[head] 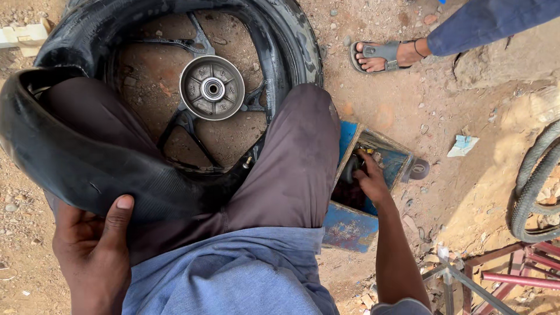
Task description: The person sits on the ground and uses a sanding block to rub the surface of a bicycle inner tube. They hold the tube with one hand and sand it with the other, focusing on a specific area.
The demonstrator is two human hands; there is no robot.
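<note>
A motorcycle wheel with a black tyre lies flat on the dirt between my legs. A black inner tube is pulled out of the tyre over my left thigh, and my left hand grips its lower edge, thumb on top. The tube's brass valve shows near the rim. My right hand reaches down into a blue wooden toolbox beside my right leg, fingers closed around a dark tool I cannot make out.
Another person's sandalled foot and blue trouser leg stand at the upper right. A bicycle tyre and a red metal frame sit at the right edge. Loose stones and scraps of paper lie on the dirt.
</note>
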